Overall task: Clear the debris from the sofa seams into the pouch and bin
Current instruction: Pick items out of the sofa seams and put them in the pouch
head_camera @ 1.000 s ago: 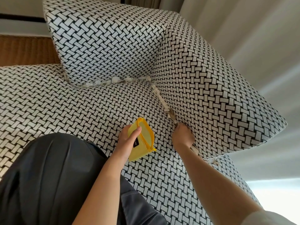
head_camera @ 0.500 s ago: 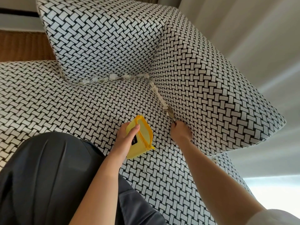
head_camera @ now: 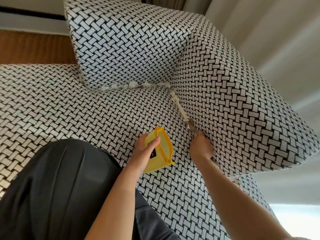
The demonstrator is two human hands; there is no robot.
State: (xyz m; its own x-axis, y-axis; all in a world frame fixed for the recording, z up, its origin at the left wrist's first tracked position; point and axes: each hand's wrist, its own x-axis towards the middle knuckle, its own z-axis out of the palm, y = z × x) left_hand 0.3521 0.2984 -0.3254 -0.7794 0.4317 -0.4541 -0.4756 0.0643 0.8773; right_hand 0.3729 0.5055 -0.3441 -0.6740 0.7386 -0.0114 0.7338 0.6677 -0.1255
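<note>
left hand point(head_camera: 144, 152) gripping pouch point(head_camera: 163, 153), right hand point(head_camera: 201, 148) perhaps pinching debris point(head_camera: 179, 105)

Yellow pouch point(head_camera: 162, 149) — black-and-white basketweave sofa point(head_camera: 121, 54) — dark grey trousers point(head_camera: 57, 184).

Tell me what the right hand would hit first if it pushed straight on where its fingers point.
The right hand points up along the seam. It would likely meet the greyish debris just beyond its fingertips first, then the white fluff farther up; depth inside the seam is unclear.

woven black-and-white sofa seat point(head_camera: 69, 104) — pale debris point(head_camera: 133, 84) lodged along its seams point(head_camera: 181, 110)
</note>
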